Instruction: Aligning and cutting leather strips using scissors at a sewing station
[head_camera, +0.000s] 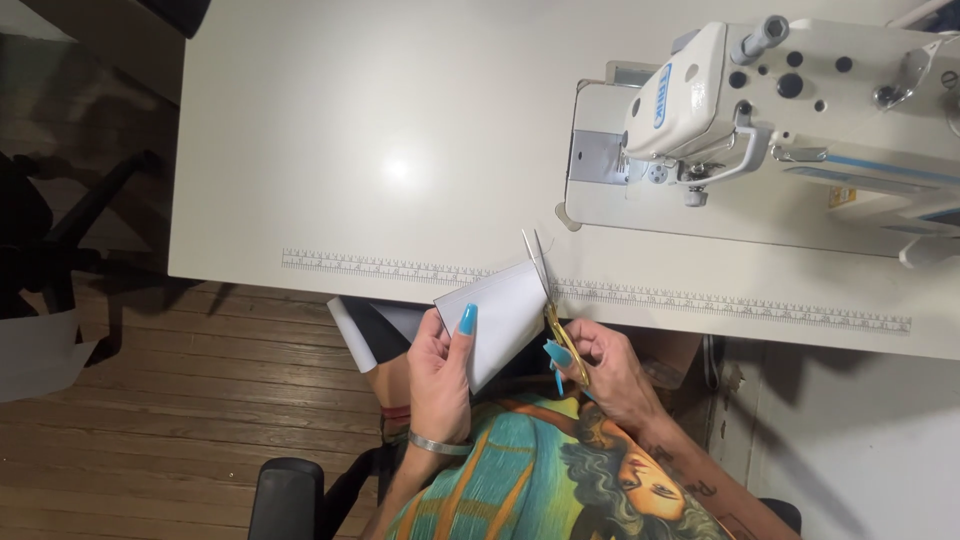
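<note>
My left hand (440, 372) pinches a small white piece of fabric (496, 312) at the near edge of the white sewing table (380, 140), its thumb lying on top. My right hand (605, 365) grips gold-handled scissors (552, 300). The silver blades point away from me and run along the fabric's right edge, where they are cutting into it. Both hands have long turquoise nails, and a silver bangle circles the left wrist.
A white industrial sewing machine (800, 110) stands on the table at the right. A printed ruler strip (700, 303) runs along the table's front edge. More white fabric (365, 330) lies on my lap. A wooden floor (160, 420) shows at left, a black chair arm (287, 498) below.
</note>
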